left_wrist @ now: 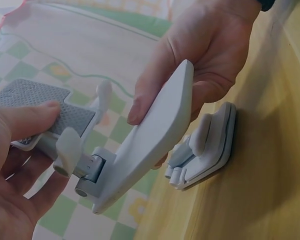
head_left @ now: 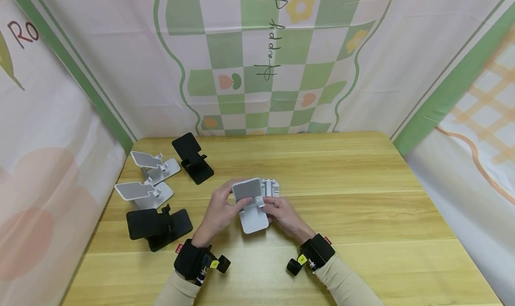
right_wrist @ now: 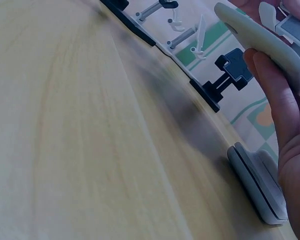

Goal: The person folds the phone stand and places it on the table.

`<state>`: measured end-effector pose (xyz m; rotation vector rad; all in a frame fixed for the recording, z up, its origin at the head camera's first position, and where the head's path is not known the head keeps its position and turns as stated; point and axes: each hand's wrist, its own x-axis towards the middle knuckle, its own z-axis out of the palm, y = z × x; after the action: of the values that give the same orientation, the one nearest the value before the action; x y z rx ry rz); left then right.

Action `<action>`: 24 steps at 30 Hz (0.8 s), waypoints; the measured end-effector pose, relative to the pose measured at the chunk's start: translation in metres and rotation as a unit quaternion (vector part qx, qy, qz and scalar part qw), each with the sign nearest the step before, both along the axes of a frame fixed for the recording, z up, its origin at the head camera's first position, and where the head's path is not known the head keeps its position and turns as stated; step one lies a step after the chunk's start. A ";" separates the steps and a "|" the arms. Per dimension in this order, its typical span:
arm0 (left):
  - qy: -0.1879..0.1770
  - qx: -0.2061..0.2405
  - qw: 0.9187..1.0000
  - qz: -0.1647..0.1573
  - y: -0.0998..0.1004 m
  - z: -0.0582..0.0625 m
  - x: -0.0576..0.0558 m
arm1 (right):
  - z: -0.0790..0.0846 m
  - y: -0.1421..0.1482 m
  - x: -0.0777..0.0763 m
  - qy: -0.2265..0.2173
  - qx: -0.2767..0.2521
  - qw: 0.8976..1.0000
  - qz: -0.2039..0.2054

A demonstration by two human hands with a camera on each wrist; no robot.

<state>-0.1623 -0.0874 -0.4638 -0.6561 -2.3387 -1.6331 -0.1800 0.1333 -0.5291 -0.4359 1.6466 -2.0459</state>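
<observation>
Left hand (head_left: 219, 212), nearest its wrist camera, pinches the gray-padded plate of an unfolded white stand (head_left: 254, 220), thumb on the pad; right hand (head_left: 285, 215) pinches the base edge. Stand held above the table (head_left: 362, 185). Folded stand (head_left: 275, 189) lies on the wood just beyond. Farther left: two white stands (head_left: 134, 190), two black stands (head_left: 143, 224), all unfolded.

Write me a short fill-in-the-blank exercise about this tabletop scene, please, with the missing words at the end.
1. The left hand has its ____ on the grey pad of the held stand.
2. On the left part of the table, beside two unfolded light stands, there are ____ black stands.
3. Unlike the unfolded held stand, the separate light stand beyond it is ____.
4. The wrist straps are mainly ____ in colour.

Missing words: thumb; two; folded; black.
</observation>
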 end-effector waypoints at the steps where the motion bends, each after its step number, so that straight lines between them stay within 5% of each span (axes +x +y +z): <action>1: 0.002 -0.001 1.000 0.002 0.000 0.000 0.000 | 0.000 0.000 0.000 0.000 -0.001 1.000 0.001; 24: 0.022 0.002 1.000 0.017 0.002 -0.003 -0.001 | -0.001 -0.005 0.001 0.001 -0.013 1.000 0.011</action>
<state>-0.1631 -0.0854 -0.4666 -0.6419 -2.3030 -1.5917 -0.1788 0.1282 -0.5300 -0.4616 1.6110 -2.0538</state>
